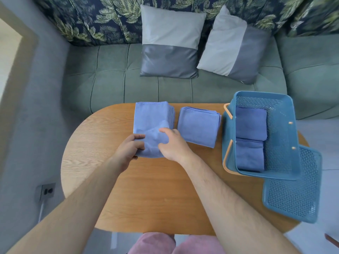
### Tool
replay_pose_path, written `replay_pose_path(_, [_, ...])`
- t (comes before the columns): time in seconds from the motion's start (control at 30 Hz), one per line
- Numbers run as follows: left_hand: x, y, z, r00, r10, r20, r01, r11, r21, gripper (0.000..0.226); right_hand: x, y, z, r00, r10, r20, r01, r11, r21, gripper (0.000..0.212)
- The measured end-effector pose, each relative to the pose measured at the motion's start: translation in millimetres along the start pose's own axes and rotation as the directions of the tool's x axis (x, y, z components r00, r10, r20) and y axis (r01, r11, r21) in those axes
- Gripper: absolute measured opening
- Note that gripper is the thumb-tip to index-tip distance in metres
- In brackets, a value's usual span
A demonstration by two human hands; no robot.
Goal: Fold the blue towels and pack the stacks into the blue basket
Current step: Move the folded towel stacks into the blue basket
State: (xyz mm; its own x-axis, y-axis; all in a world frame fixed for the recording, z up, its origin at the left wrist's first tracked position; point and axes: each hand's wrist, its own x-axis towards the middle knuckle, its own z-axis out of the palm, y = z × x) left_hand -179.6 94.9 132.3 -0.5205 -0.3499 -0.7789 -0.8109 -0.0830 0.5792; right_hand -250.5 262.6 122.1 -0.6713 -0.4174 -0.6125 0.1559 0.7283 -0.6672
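A stack of blue towels (152, 118) lies at the far middle of the wooden table (154, 189). My left hand (129, 148) grips its near left corner. My right hand (172, 143) pinches the near edge of the top towel, which is lifted and bulging. Right of it sits a smaller folded stack of blue towels (199, 125), untouched. The blue basket (280, 136) stands at the table's right side, with two folded towel stacks (250, 138) along its left wall.
The basket's blue perforated lid (293, 195) lies under its near right corner, overhanging the table edge. A green sofa (110, 74) with two grey cushions (170, 43) runs behind the table. My knees in pink (156, 242) are at the near edge.
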Motion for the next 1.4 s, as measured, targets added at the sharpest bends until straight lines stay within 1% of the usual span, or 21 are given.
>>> replay_pose_path(0.07, [-14, -1, 9, 0.997, 0.08, -0.004, -0.08, 0.997, -0.011, 0.054, -15, 8, -9, 0.996, -0.074, -0.05, 0.072, 0.996, -0.045, 0.061])
replay_pose_path(0.13, [-28, 1, 22, 0.987, 0.163, 0.007, -0.163, 0.986, -0.043, 0.057, -30, 17, -20, 0.982, -0.131, -0.136, 0.129, 0.991, -0.029, 0.057])
replay_pose_path(0.2, [-41, 6, 40, 0.967, 0.252, 0.023, -0.251, 0.967, -0.049, 0.054, -43, 25, -35, 0.965, -0.162, -0.207, 0.161, 0.987, -0.022, 0.054])
replay_pose_path(0.3, [-55, 18, 75, 0.912, 0.409, 0.022, -0.409, 0.909, 0.073, 0.046, -62, 42, -62, 0.944, -0.184, -0.274, 0.159, 0.981, -0.111, 0.056])
replay_pose_path(0.4, [-66, 28, 118, 0.831, 0.552, 0.067, -0.551, 0.803, 0.225, 0.046, -82, 67, -92, 0.934, -0.176, -0.31, 0.128, 0.977, -0.169, 0.064])
replay_pose_path(0.5, [-74, 34, 166, 0.774, 0.615, 0.149, -0.619, 0.688, 0.38, 0.045, -103, 101, -125, 0.933, -0.128, -0.336, 0.057, 0.976, -0.211, 0.07])
replay_pose_path(0.57, [-78, 35, 201, 0.754, 0.618, 0.223, -0.637, 0.606, 0.476, 0.045, -114, 127, -149, 0.938, -0.072, -0.34, -0.01, 0.973, -0.232, 0.074])
replay_pose_path(0.67, [-80, 37, 257, 0.729, 0.593, 0.341, -0.667, 0.506, 0.546, 0.048, -121, 166, -182, 0.939, 0.012, -0.345, -0.106, 0.961, -0.254, 0.078])
replay_pose_path(0.77, [-73, 39, 310, 0.744, 0.524, 0.415, -0.648, 0.414, 0.639, 0.045, -116, 203, -208, 0.943, 0.105, -0.317, -0.202, 0.935, -0.29, 0.079])
replay_pose_path(0.83, [-65, 40, 338, 0.78, 0.469, 0.415, -0.589, 0.325, 0.74, 0.036, -105, 221, -217, 0.949, 0.151, -0.276, -0.238, 0.917, -0.319, 0.075])
replay_pose_path(0.9, [-54, 40, 359, 0.833, 0.384, 0.399, -0.507, 0.24, 0.828, 0.03, -90, 234, -219, 0.957, 0.179, -0.228, -0.252, 0.902, -0.351, 0.064])
replay_pose_path(1.0, [-37, 34, 382, 0.887, 0.277, 0.37, -0.419, 0.144, 0.897, 0.036, -70, 250, -214, 0.964, 0.211, -0.164, -0.259, 0.886, -0.384, 0.044])
replay_pose_path(1.07, [-27, 26, 393, 0.901, 0.263, 0.346, -0.376, 0.073, 0.924, 0.039, -60, 261, -209, 0.965, 0.228, -0.129, -0.26, 0.88, -0.397, 0.041])
replay_pose_path(1.13, [-19, 20, 399, 0.908, 0.275, 0.316, -0.326, -0.007, 0.945, 0.036, -54, 268, -205, 0.962, 0.249, -0.113, -0.274, 0.872, -0.407, 0.045])
replay_pose_path(1.2, [-12, 16, 401, 0.906, 0.306, 0.293, -0.283, -0.078, 0.956, 0.032, -50, 271, -203, 0.96, 0.223, -0.167, -0.277, 0.829, -0.486, 0.049])
replay_pose_path(1.27, [-3, 12, 401, 0.87, 0.35, 0.347, -0.309, -0.162, 0.937, 0.035, -49, 273, -201, 0.972, 0.101, -0.212, -0.212, 0.762, -0.611, 0.051])
replay_pose_path(1.3, [1, 12, 402, 0.849, 0.356, 0.391, -0.336, -0.209, 0.918, 0.038, -47, 273, -200, 0.98, 0.045, -0.196, -0.165, 0.737, -0.655, 0.05])
replay_pose_path(1.33, [4, 12, 402, 0.836, 0.347, 0.424, -0.359, -0.239, 0.902, 0.04, -45, 274, -199, 0.987, 0.021, -0.16, -0.126, 0.72, -0.682, 0.05])
replay_pose_path(1.4, [11, 16, 402, 0.841, 0.319, 0.438, -0.377, -0.238, 0.895, 0.04, -41, 274, -198, 0.995, 0.051, -0.091, -0.1, 0.717, -0.689, 0.054])
